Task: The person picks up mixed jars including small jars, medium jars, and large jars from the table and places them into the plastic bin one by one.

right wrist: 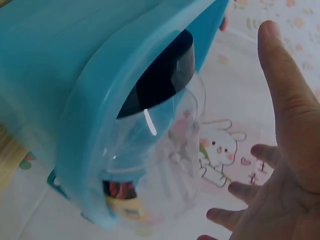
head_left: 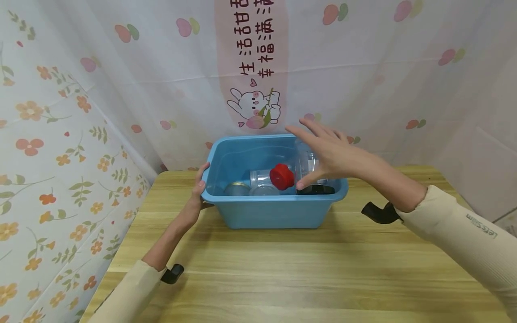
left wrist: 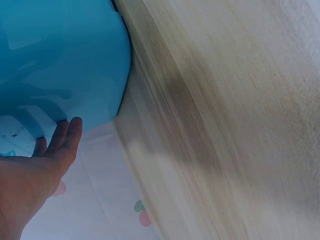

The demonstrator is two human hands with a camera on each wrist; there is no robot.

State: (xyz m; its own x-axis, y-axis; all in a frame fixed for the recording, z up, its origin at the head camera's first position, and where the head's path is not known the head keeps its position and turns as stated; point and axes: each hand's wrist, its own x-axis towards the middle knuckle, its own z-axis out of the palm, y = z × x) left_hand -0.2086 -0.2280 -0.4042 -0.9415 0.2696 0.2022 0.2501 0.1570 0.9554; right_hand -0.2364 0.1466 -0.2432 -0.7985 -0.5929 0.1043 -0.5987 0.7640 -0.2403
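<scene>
A blue plastic tub (head_left: 266, 213) stands on the wooden table. At its left rim, my left hand (head_left: 195, 193) holds on; three of its fingers (left wrist: 67, 137) lie against the outer wall in the left wrist view. My right hand (head_left: 333, 154) is spread over the tub's right end, beside a clear jar (head_left: 304, 159) with a black lid (right wrist: 160, 75). In the right wrist view a gap separates the palm from the jar, and nothing is in the fingers. A red-lidded container (head_left: 282, 176) lies left of the jar.
More clear containers (head_left: 260, 177) and a gold-rimmed jar (head_left: 237, 188) lie in the tub. The wooden table (head_left: 258, 273) extends in front. A printed curtain (head_left: 161, 80) hangs right behind the tub, and a floral one (head_left: 52, 157) hangs at the left.
</scene>
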